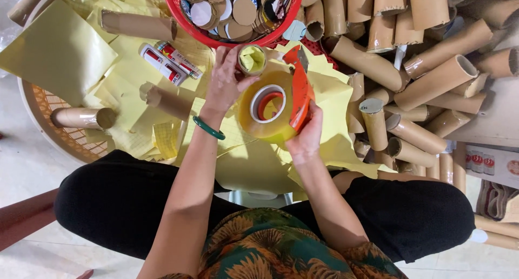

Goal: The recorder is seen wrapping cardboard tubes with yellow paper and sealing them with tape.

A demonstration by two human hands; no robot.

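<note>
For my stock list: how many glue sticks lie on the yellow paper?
2. Both glue sticks lie side by side on the yellow paper, left of the left hand, below the red basket. Others may be hidden.

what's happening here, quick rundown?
A seated person holds a short brown cardboard tube stuffed with yellow paper in the left hand. The right hand holds a large roll of clear packing tape in an orange dispenser, pressed against that tube. Yellow paper sheets lie on a round woven tray. A red basket of round cardboard discs sits ahead, and a pile of brown cardboard tubes lies to the right.
</note>
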